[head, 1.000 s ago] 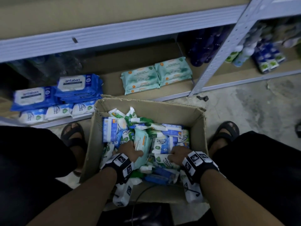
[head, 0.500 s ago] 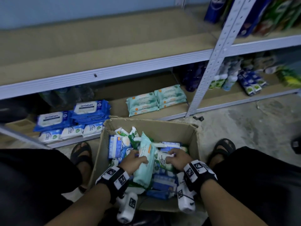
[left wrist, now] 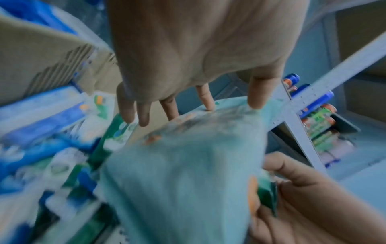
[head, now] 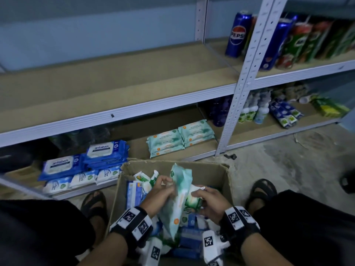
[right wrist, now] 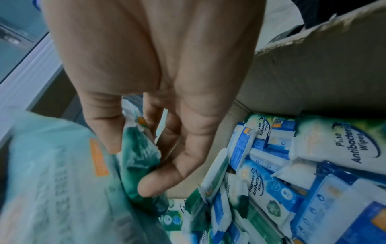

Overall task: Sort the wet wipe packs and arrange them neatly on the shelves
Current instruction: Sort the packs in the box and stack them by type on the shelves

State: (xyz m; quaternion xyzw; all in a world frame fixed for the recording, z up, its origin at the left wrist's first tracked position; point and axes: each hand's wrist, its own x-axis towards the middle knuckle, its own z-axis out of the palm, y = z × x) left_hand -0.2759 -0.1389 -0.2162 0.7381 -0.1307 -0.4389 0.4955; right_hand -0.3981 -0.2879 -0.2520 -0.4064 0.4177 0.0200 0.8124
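Where the head view looks down between two knees, an open cardboard box [head: 215,175] stands at lower centre, filled with loose wipe packs [head: 136,191] in blue, white and green.

Item 1: teal pack [head: 179,200], raised on end above the box contents, tilted, its top edge near the middle of the frame. The left hand [head: 160,194] grips its left face, fingers curled over the upper part; the left wrist view is blurred, but the fingertips [left wrist: 208,100] seem to press on the pack's top edge.

Item 2: small green pack [right wrist: 140,158], just right of the teal pack. The right hand [head: 209,200] pinches it between thumb and curled fingers, seen plainly in the right wrist view.

Item 3: lower shelf [head: 192,157], behind the box. Two short stacks of teal packs [head: 180,139] at centre; blue packs [head: 86,158] at left, stacked over a row of white packs [head: 80,178].

Item 4: middle shelf [head: 119,73], bare board across the upper left.

Item 5: right bay. Cans [head: 238,33] at upper right; bottles [head: 255,110] and small packets below them.
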